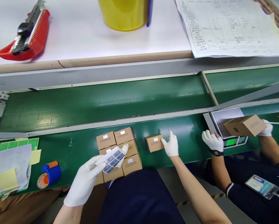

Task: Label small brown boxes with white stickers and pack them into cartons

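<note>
My left hand (88,177), in a white glove, pinches a sheet of labels (114,160) printed with dark rectangles. Below and behind that sheet sits a block of small brown cardboard boxes (132,164) in rows, several of them with a white sticker on top; the sheet partly covers some. A single cardboard box (151,144) with a white sticker lies apart to their right. My right hand (171,145), also gloved, is at this box's right end, thumb reaching to its edge and index finger stretched out. Whether the thumb touches the box I cannot tell.
At right, a co-worker's gloved hands are beside a weighing scale (226,119) and a larger carton (245,125). A blue tape dispenser (54,175) and papers (12,172) lie left. On the shelf above are a red cutter (38,34), yellow container (125,14) and written sheets (230,28).
</note>
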Demonstrator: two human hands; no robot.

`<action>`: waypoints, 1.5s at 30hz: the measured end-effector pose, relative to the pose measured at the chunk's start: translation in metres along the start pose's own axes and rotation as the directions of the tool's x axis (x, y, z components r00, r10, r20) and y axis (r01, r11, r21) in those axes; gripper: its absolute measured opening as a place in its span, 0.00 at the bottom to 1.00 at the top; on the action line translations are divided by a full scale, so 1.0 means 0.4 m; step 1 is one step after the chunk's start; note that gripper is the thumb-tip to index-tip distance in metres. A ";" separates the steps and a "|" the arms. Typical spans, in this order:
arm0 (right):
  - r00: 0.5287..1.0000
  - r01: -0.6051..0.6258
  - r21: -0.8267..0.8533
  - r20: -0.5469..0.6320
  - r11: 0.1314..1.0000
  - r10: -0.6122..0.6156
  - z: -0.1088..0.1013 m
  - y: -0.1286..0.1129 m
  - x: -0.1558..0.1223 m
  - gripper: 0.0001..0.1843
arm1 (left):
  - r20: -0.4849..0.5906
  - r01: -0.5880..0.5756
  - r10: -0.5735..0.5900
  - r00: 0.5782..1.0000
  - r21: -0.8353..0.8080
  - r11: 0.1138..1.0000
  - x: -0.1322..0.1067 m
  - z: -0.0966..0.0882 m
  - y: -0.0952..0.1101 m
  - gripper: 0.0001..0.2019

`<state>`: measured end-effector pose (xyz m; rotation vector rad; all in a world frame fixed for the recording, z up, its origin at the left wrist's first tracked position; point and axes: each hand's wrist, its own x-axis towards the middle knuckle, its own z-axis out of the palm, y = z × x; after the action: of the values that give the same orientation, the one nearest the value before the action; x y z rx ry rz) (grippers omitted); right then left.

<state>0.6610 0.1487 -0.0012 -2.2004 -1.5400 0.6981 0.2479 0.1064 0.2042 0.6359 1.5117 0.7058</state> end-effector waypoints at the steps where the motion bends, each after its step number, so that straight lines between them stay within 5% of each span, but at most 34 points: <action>1: 0.999 0.041 0.033 0.002 0.999 -0.042 0.012 0.015 -0.018 0.51 | 0.001 -0.006 0.006 1.000 -0.001 1.000 -0.002 -0.002 -0.002 0.21; 5: 0.992 0.110 0.146 0.045 0.983 -0.117 0.093 0.006 -0.055 0.57 | -0.002 -0.026 0.026 1.000 0.030 0.999 -0.015 0.005 0.005 0.20; 11: 0.981 0.112 0.294 0.120 0.949 -0.153 0.174 -0.193 0.064 0.57 | -0.008 -0.092 0.092 0.996 0.026 0.995 -0.048 0.024 0.034 0.23; 16: 0.961 0.132 0.339 0.188 0.931 -0.204 0.180 -0.309 0.101 0.54 | -0.026 -0.134 0.135 0.990 0.049 0.990 -0.087 0.019 0.045 0.22; 20: 0.948 0.211 0.354 0.154 0.911 -0.279 0.089 -0.359 0.032 0.42 | 0.053 -0.187 0.183 0.982 0.106 0.977 -0.098 0.028 0.043 0.15; 23: 0.903 0.172 0.564 0.237 0.808 -0.358 -0.034 -0.409 -0.064 0.30 | 0.089 -0.246 0.233 0.968 0.176 0.953 -0.090 0.053 0.042 0.13; 26: 0.787 0.060 0.727 0.388 0.684 -0.481 -0.144 -0.461 -0.162 0.35 | 0.138 -0.318 0.294 0.946 0.209 0.925 -0.081 0.087 0.047 0.15; 28: 0.778 0.036 0.749 0.395 0.662 -0.489 -0.188 -0.487 -0.210 0.35 | 0.150 -0.339 0.311 0.939 0.222 0.914 -0.080 0.111 0.053 0.21; 31: 0.825 0.075 0.718 0.346 0.692 -0.447 -0.220 -0.506 -0.248 0.32 | 0.124 -0.345 0.323 0.938 0.293 0.892 -0.090 0.140 0.064 0.26; 37: 0.860 0.244 0.630 0.209 0.737 -0.465 -0.267 -0.506 -0.282 0.31 | 0.186 -0.436 0.394 0.900 0.341 0.833 -0.115 0.175 0.078 0.21; 41: 0.853 0.358 0.595 0.105 0.719 -0.512 -0.288 -0.501 -0.300 0.29 | 0.194 -0.444 0.402 0.895 0.287 0.849 -0.131 0.198 0.083 0.08; 45: 0.833 0.395 0.622 0.066 0.675 -0.549 -0.292 -0.503 -0.307 0.28 | 0.215 -0.462 0.412 0.885 0.303 0.833 -0.151 0.201 0.093 0.07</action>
<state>0.5416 0.0996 0.2280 -1.2086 -1.6290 1.1166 0.3309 0.0900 0.2702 1.3096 1.3768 0.7225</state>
